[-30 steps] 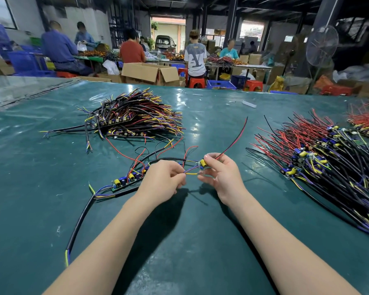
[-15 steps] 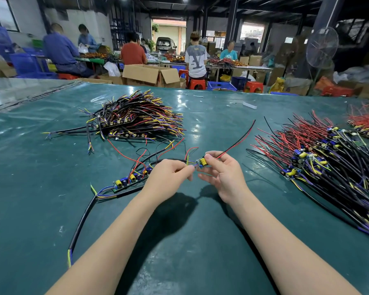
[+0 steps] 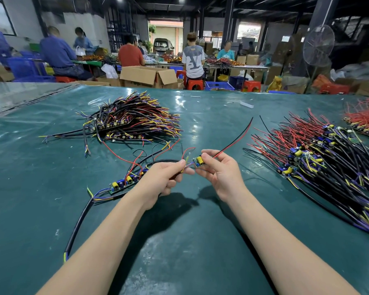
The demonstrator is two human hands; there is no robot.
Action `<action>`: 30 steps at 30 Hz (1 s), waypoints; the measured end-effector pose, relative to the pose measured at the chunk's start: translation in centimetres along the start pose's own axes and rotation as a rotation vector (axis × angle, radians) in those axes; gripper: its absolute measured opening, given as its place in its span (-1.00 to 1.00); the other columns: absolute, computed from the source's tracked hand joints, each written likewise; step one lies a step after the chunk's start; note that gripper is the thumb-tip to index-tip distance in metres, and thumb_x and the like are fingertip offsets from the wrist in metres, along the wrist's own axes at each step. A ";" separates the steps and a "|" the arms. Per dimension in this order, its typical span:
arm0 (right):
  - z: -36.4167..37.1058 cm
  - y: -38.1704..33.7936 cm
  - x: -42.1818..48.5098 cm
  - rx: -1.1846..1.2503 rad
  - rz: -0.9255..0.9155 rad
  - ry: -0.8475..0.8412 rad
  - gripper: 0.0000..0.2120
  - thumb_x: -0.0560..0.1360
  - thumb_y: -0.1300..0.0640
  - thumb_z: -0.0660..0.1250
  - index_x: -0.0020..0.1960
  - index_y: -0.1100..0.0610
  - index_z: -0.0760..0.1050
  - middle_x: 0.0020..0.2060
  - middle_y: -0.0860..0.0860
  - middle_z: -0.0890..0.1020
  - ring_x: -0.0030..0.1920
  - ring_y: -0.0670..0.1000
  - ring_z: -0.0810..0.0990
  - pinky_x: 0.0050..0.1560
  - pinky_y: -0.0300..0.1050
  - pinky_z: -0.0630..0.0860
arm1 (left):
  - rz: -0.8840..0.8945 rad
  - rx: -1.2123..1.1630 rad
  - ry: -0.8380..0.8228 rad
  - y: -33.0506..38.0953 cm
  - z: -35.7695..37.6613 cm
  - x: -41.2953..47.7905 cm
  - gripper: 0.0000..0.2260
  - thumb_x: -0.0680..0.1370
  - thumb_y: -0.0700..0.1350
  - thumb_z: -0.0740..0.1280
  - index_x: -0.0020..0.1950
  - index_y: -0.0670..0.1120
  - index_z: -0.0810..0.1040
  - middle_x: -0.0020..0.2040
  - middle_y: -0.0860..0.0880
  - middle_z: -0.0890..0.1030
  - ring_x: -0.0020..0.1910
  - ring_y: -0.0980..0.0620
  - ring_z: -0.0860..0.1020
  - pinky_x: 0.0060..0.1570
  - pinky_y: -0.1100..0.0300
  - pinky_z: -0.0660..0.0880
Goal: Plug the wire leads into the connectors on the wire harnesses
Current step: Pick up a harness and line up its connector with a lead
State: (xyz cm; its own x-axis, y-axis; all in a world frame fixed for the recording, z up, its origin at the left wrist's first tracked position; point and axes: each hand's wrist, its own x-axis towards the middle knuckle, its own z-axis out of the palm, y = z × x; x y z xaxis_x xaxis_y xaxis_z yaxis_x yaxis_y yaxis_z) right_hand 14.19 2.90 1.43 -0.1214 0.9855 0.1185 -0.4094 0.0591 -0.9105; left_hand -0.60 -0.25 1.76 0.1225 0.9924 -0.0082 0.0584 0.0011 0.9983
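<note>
With the right hand (image 3: 219,174) pinching the small board (image 3: 198,161) steady, the left hand (image 3: 166,182), pinching the wire lead (image 3: 187,160) near its tip, should push it straight in

teal-green table cover (image 3: 200,241), red-and-black lead (image 3: 237,138), yellow capacitor on green board (image 3: 198,161), black cable (image 3: 79,222)

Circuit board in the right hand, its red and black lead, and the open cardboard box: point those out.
circuit board (image 3: 198,161): head view, on its yellow capacitor.
red and black lead (image 3: 237,137): head view, midway along it.
cardboard box (image 3: 136,77): head view, on its front wall.
</note>
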 end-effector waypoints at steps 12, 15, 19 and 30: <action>0.0 0.2 0.0 -0.042 0.011 -0.026 -0.88 0.51 0.36 0.24 -0.15 0.20 0.48 -0.50 -0.06 0.58 -0.50 -0.12 0.56 -0.45 -0.29 0.54 | 0.198 0.605 0.326 -0.2 1.1 0.3 -0.62 0.50 -0.03 0.33 -0.52 -0.06 0.39 -0.67 0.04 0.26 -0.60 0.09 0.24 -0.51 0.28 0.20; 0.0 0.3 0.0 -0.054 0.019 -0.036 -0.88 0.51 0.36 0.24 -0.14 0.19 0.48 -0.47 -0.02 0.57 -0.50 -0.12 0.56 -0.46 -0.28 0.53 | 0.142 0.584 0.338 -0.3 0.9 0.6 -0.70 0.46 -0.05 0.34 -0.48 0.00 0.47 -0.66 0.08 0.34 -0.60 0.15 0.32 -0.51 0.35 0.26; 0.1 0.7 -0.1 -0.150 0.008 -0.083 -0.83 0.51 0.37 0.23 -0.14 0.15 0.50 -0.38 0.04 0.47 -0.49 -0.16 0.52 -0.44 -0.27 0.53 | 0.153 0.701 0.287 -0.3 0.5 0.2 -0.80 0.48 -0.13 0.31 -0.34 0.06 0.55 -0.50 0.08 0.56 -0.43 0.13 0.51 -0.35 0.31 0.39; 0.7 0.6 -0.4 -0.108 0.027 -0.089 -0.84 0.54 0.36 0.19 -0.14 0.17 0.46 -0.52 -0.08 0.57 -0.49 -0.14 0.56 -0.44 -0.31 0.49 | 0.228 0.516 0.294 -0.4 1.1 0.5 -0.83 0.49 -0.11 0.36 -0.32 -0.04 0.59 -0.50 0.08 0.47 -0.52 0.20 0.36 -0.46 0.36 0.22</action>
State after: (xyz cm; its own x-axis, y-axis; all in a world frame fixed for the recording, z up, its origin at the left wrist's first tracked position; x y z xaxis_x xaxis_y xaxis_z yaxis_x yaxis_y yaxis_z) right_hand 13.38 2.47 1.11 -0.2134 0.9691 0.1234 -0.3054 0.0538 -0.9507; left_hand 0.52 0.09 1.29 -0.0843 0.9530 0.2909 0.5418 -0.2011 0.8161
